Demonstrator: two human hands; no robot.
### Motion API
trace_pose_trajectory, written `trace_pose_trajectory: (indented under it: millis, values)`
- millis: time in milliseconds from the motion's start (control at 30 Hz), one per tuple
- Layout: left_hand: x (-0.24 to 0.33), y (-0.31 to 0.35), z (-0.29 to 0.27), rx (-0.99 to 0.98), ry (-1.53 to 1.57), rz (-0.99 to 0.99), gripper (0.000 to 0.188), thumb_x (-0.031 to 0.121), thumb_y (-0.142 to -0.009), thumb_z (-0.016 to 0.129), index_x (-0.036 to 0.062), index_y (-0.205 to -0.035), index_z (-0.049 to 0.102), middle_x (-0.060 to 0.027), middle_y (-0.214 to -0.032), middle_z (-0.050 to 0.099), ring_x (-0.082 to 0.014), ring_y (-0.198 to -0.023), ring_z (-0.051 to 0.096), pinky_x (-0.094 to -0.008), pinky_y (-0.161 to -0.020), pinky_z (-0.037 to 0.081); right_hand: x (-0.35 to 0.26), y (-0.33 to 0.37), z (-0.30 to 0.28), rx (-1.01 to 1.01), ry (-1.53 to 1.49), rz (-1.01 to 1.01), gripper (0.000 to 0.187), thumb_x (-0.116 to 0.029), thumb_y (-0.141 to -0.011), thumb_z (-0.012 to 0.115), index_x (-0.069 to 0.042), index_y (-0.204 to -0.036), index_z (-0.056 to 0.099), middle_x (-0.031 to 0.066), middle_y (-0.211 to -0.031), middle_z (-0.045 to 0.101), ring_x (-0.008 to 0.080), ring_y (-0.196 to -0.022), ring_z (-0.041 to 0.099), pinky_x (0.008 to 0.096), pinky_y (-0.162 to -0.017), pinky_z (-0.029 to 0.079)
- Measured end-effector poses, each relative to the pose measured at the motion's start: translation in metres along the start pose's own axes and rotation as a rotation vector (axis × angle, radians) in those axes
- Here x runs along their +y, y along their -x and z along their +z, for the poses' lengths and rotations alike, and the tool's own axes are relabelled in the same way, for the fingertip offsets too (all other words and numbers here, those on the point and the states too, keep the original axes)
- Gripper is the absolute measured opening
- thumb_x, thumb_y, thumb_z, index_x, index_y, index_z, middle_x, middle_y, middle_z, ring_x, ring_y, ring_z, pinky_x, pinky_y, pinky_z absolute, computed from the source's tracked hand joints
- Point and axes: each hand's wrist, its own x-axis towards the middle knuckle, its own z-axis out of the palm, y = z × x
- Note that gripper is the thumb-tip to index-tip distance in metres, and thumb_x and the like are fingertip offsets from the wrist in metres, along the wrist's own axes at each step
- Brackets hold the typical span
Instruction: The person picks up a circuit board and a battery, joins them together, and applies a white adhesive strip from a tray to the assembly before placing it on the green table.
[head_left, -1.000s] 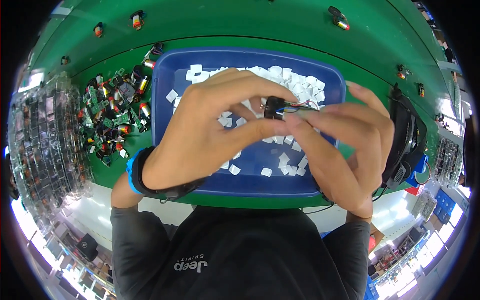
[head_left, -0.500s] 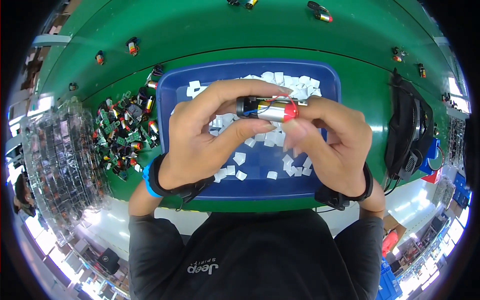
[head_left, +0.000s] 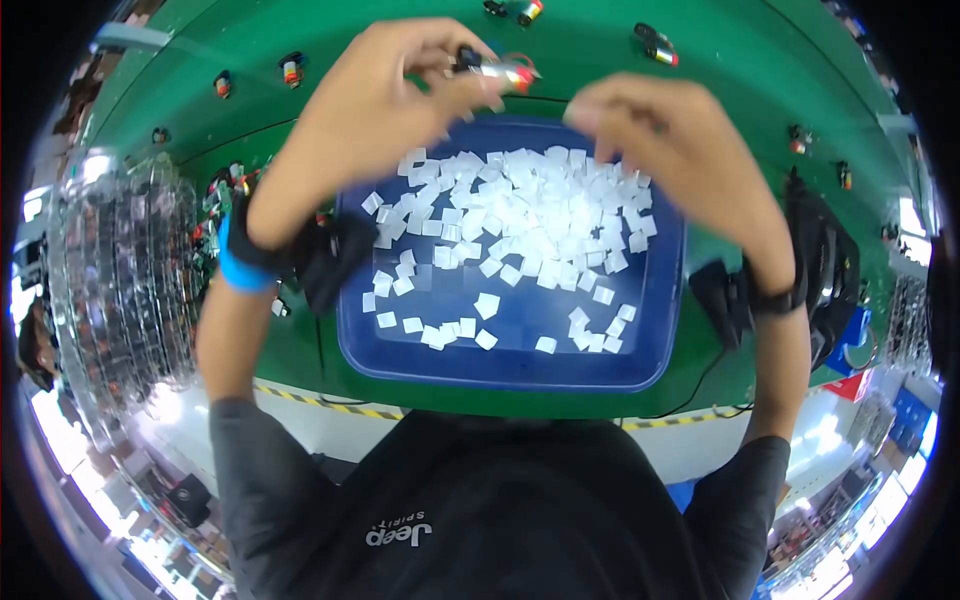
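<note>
A small cylindrical battery (head_left: 510, 74) with a silver body, a red end, thin wires and a black cap is pinched between the thumb and fingers of my left hand (head_left: 390, 110). It is held above the far rim of a blue plastic tray (head_left: 510, 372). My right hand (head_left: 680, 145) hovers apart from it over the tray's far right corner. Its fingers are loosely bent and blurred by motion, with nothing visible between them. Many small white square pieces (head_left: 540, 215) lie scattered and heaped in the tray.
More batteries with wires (head_left: 291, 70) lie about the green table (head_left: 400, 400). A stack of clear plastic trays (head_left: 125, 290) stands at the left, beside a partly hidden pile of electronic parts (head_left: 232, 185). A black bag (head_left: 830, 270) rests at the right.
Both hands have moved away from me, toward the tray's far side. My right hand has let go of the battery and moved off to the right; my left hand keeps it.
</note>
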Motion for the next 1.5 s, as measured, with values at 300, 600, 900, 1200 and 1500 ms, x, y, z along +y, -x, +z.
trace_pose_trajectory:
  millis: [300, 600, 900, 1200, 1500]
  values:
    - [-0.115, -0.095, -0.057, -0.153, -0.69, -0.422, 0.055, 0.051, -0.091, 0.066, 0.0026, -0.117, 0.067, -0.0125, -0.103, 0.07, -0.0235, -0.091, 0.066, -0.0357, -0.071, 0.057, 0.13, -0.196, 0.005, 0.359, 0.576, -0.323, 0.036, -0.033, -0.101, 0.058, -0.006, -0.125, 0.063, 0.0108, -0.096, 0.068, 0.0152, -0.083, 0.064, 0.0323, -0.063, 0.055]
    - [-0.023, -0.01, -0.032, 0.197, -0.449, 0.136, 0.048, 0.038, -0.094, 0.067, 0.0047, -0.128, 0.059, -0.0133, -0.119, 0.066, -0.0269, -0.114, 0.061, -0.0369, -0.093, 0.049, 0.068, -0.141, 0.007, 0.172, 0.089, -0.085, 0.025, -0.016, -0.092, 0.071, -0.004, -0.113, 0.065, 0.0054, -0.09, 0.067, 0.0121, -0.079, 0.064, 0.0306, -0.066, 0.056]
    - [0.026, 0.048, 0.031, 0.07, -0.042, 0.398, 0.041, 0.018, -0.087, 0.076, 0.0067, -0.124, 0.063, -0.0091, -0.118, 0.066, -0.0239, -0.106, 0.064, -0.0347, -0.089, 0.049, -0.018, 0.04, 0.025, 0.349, 0.366, -0.754, 0.035, 0.011, -0.074, 0.08, -0.001, -0.104, 0.066, 0.0107, -0.091, 0.073, 0.0189, -0.075, 0.069, 0.0274, -0.061, 0.054]
    - [0.028, 0.055, 0.062, 0.225, -0.277, 0.659, 0.032, 0.007, -0.07, 0.083, 0.0085, -0.101, 0.072, -0.0072, -0.114, 0.067, -0.0292, -0.097, 0.061, -0.0376, -0.079, 0.051, -0.009, 0.071, 0.05, 0.555, 0.315, -0.647, 0.032, 0.013, -0.071, 0.08, 0.001, -0.097, 0.067, 0.0136, -0.086, 0.073, 0.0239, -0.071, 0.07, 0.0287, -0.06, 0.053]
    - [0.03, 0.062, 0.06, 0.162, -0.304, 0.723, 0.027, 0.01, -0.072, 0.083, 0.0073, -0.096, 0.072, -0.0105, -0.112, 0.066, -0.028, -0.094, 0.061, -0.0362, -0.078, 0.051, -0.005, 0.078, 0.057, 0.579, 0.297, -0.61, 0.032, 0.013, -0.067, 0.081, 0.001, -0.094, 0.069, 0.0129, -0.087, 0.073, 0.0233, -0.07, 0.07, 0.0271, -0.056, 0.051]
